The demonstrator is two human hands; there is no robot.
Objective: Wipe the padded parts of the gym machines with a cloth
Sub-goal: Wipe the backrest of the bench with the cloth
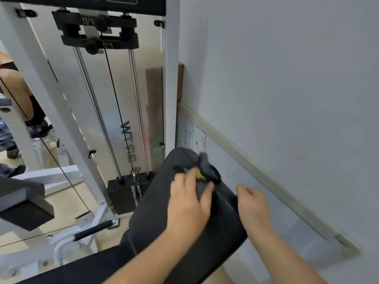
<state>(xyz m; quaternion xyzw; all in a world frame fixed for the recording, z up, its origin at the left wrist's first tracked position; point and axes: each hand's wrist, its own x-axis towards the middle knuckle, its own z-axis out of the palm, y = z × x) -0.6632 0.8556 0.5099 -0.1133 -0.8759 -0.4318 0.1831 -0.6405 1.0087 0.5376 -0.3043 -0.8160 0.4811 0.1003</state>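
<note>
Over on the far left, the white frame (39, 78) of the weight machine slants up, with chrome guide rods (96, 111) and a black cable (117, 103) running down to the black weight stack (125, 193). Next across, the black padded seat (155, 212), ribbed on its near end. Left hand (189, 203) lies flat on top of it, fingers spread, pressing a dark cloth (207, 167) with a flash of yellow-green onto the pad's far end. Blurry there. Right hand (254, 208) curls over the pad's right edge, fingers wrapped around it. Beyond that, a whiteboard (192, 136) leans against the pale wall (287, 78).
</note>
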